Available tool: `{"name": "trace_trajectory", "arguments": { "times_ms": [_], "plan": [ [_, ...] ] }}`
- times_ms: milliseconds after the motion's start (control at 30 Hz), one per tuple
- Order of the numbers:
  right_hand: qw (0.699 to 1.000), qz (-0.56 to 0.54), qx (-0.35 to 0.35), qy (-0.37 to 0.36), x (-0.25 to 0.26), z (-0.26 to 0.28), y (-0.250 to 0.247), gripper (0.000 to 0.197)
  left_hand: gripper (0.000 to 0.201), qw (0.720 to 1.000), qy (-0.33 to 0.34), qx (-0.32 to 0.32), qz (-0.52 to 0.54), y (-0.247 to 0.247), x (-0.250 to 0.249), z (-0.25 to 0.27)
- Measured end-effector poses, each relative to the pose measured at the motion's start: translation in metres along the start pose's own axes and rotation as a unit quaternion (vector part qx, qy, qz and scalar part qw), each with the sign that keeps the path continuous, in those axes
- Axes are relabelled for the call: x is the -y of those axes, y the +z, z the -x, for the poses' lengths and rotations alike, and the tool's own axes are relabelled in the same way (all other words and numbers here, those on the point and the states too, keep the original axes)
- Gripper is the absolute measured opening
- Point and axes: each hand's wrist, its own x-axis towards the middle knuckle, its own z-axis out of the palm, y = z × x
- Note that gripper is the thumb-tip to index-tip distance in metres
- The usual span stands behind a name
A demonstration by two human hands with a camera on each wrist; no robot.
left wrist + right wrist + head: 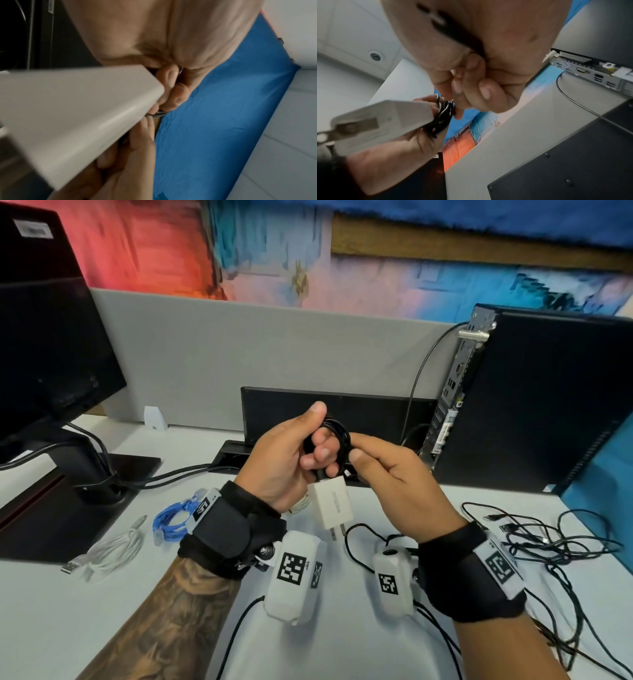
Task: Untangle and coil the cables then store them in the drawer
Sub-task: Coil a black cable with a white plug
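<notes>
My left hand [308, 446] holds a small coil of black cable [337, 436] above the desk, the loops wound round its fingers with the thumb on top. A white charger plug [332, 505] hangs from that coil, prongs down. It fills the left wrist view as a white charger plug [73, 115] and shows in the right wrist view as a white charger plug [382, 121] beside the black cable loops [443, 116]. My right hand [363, 455] pinches the coil's right side with thumb and forefinger. A tangle of black cables [555, 546] lies on the desk at right.
A coiled blue cable [173, 518] and a coiled white USB cable [109, 553] lie on the white desk [102, 611] at left. A monitor on its stand [51, 364] is at far left, a black computer case [541, 402] at right, a grey partition [239, 347] behind.
</notes>
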Motion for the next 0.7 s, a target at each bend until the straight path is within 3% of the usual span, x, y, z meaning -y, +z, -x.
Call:
{"name": "trace_trajectory", "arguments": {
  "times_ms": [67, 167, 267, 367, 500, 700],
  "plan": [
    [1.0, -0.028, 0.004, 0.014, 0.003, 0.001, -0.001, 0.023, 0.042, 1.0, -0.019, 0.006, 0.016, 0.0, 0.001, 0.0],
    [0.999, 0.033, -0.007, 0.022, 0.001, 0.001, -0.002, 0.011, 0.045, 0.997, -0.059, 0.029, 0.047, -0.002, 0.003, -0.001],
    [0.996, 0.082, -0.018, 0.03, -0.004, 0.001, -0.003, 0.031, 0.045, 0.992, -0.087, 0.061, 0.069, -0.008, 0.01, -0.003],
    [0.994, 0.1, -0.046, 0.019, -0.006, 0.001, -0.004, 0.027, 0.041, 0.995, -0.071, 0.037, 0.052, -0.012, 0.015, -0.005],
    [0.99, 0.116, -0.074, 0.025, -0.016, -0.001, -0.003, 0.032, 0.04, 0.998, -0.045, -0.006, -0.051, -0.014, 0.018, -0.009],
    [0.99, 0.071, -0.117, 0.02, -0.021, -0.001, -0.002, 0.025, 0.033, 0.998, -0.038, -0.004, -0.043, -0.006, 0.019, -0.006]
  ]
}}
